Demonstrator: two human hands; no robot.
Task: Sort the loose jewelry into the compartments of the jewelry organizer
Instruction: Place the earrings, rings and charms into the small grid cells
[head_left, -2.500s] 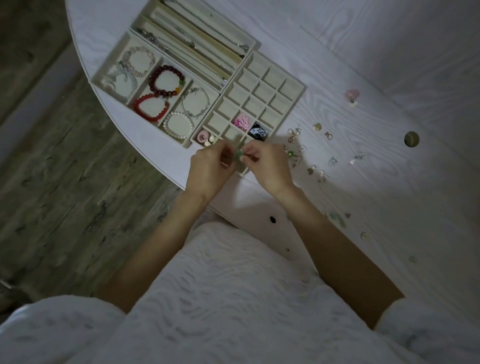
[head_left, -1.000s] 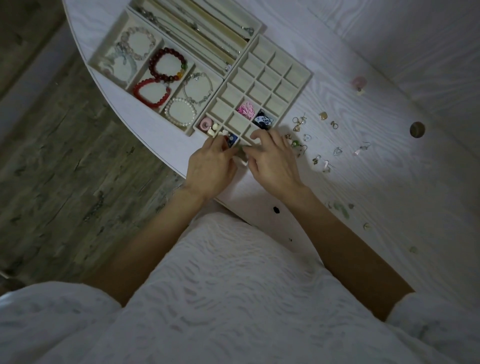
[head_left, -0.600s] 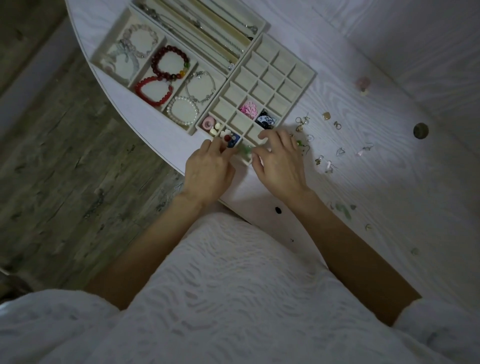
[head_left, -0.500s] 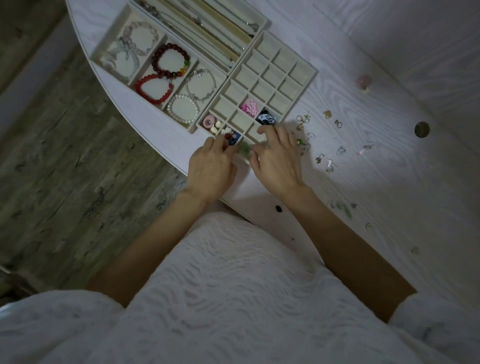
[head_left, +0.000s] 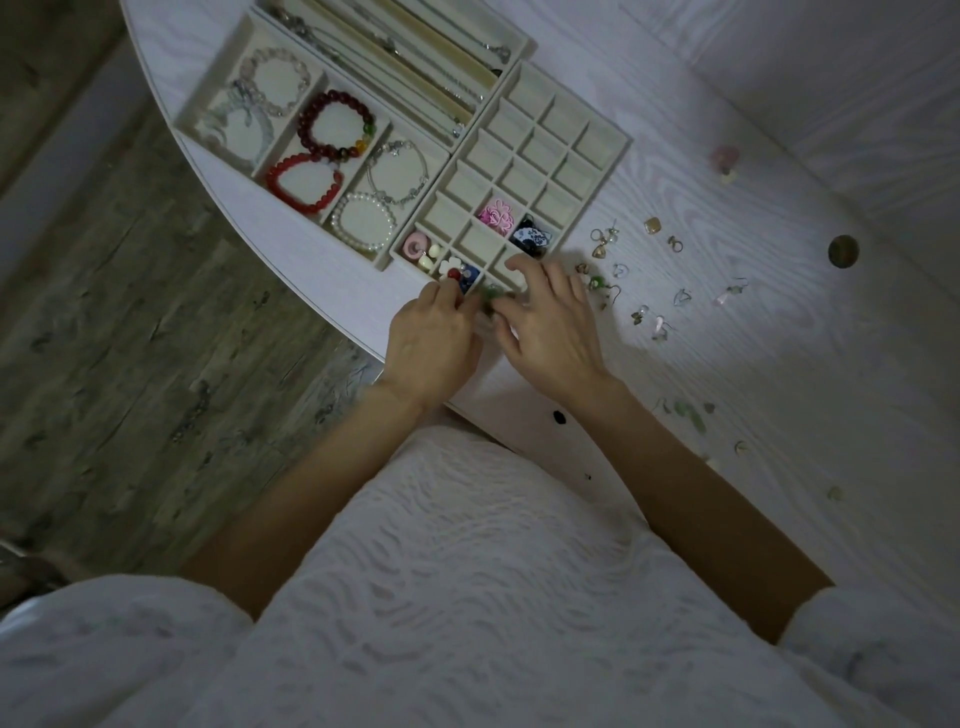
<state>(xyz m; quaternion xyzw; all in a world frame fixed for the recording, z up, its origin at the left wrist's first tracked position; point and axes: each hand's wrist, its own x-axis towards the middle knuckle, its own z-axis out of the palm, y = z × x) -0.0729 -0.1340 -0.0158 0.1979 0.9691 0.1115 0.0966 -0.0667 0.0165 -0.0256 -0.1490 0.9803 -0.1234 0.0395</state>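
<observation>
I find left hand (head_left: 434, 338) and right hand (head_left: 550, 332) pinching a small green earring (head_left: 490, 300) over the beige grid organizer's (head_left: 618, 156) bottom compartment, centre frame, presumably seating it.

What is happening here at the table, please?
A person is sorting jewelry into a beige organizer. Both hands, left hand and right hand, meet at the near edge of its small-compartment grid, over a small green piece; who holds it is unclear. Bracelets already lie in larger sections, and loose earrings wait on the white table.
</observation>
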